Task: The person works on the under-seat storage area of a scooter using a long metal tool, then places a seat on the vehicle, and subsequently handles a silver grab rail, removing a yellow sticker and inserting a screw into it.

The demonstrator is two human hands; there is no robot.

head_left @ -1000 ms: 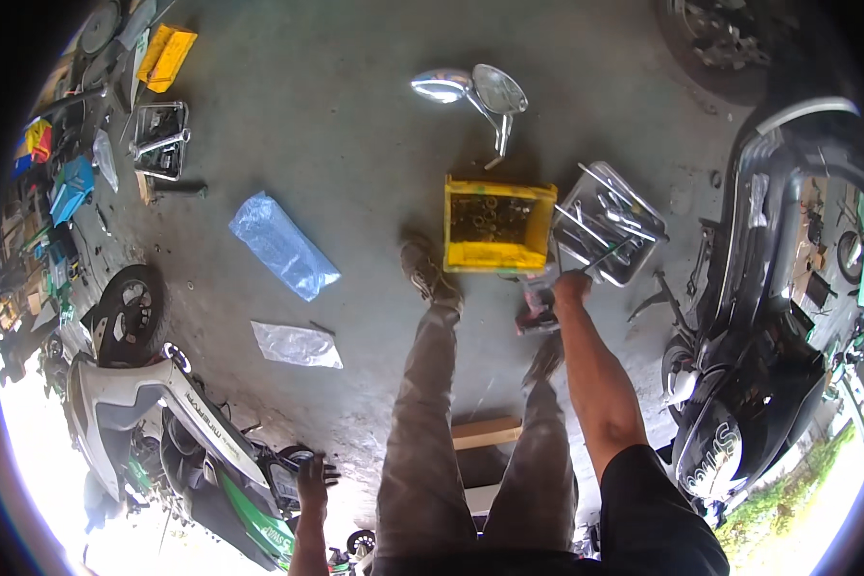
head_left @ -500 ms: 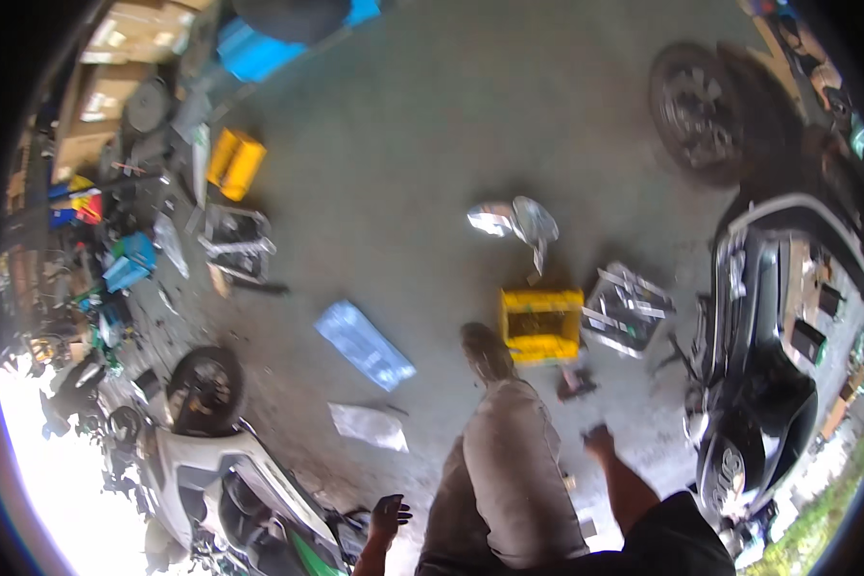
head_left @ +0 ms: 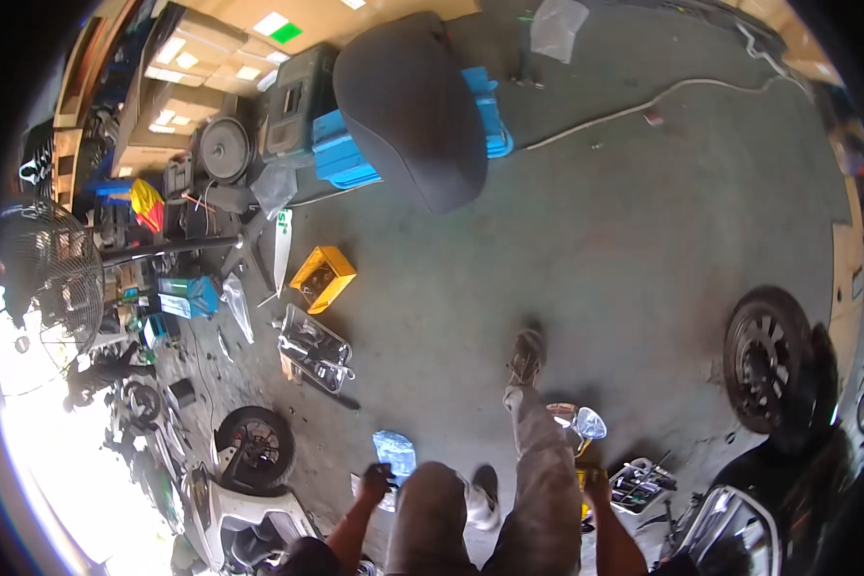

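My left hand (head_left: pixel 374 482) hangs beside my left knee, in front of a blue plastic-wrapped packet (head_left: pixel 395 453) on the floor. Its fingers look dark and slightly apart, with no held thing visible. Low on the right, my right hand (head_left: pixel 597 488) overlaps a yellow crate (head_left: pixel 584 477) in the picture; contact is not evident, and its fingers are too indistinct to read. Just beyond that crate lie mirror-like shiny parts (head_left: pixel 590 422). A tray of tools (head_left: pixel 641 483) sits to its right. One shoe (head_left: pixel 526 357) is far forward, mid-stride.
A dark padded seat (head_left: pixel 413 115) stands ahead over a blue crate (head_left: pixel 348 154). Leftward are a yellow bin (head_left: pixel 324 278), a clear-sided tray (head_left: pixel 314 348), a standing fan (head_left: pixel 53 278) and a white motorcycle (head_left: pixel 250 518). A motorcycle wheel (head_left: pixel 766 360) is at right; a cable (head_left: pixel 634 110) crosses the far floor.
My view has shifted forward and up, so the padded seat and boxes show fully. The yellow crate and tool tray now sit lower, near my right hand. My legs have stepped forward.
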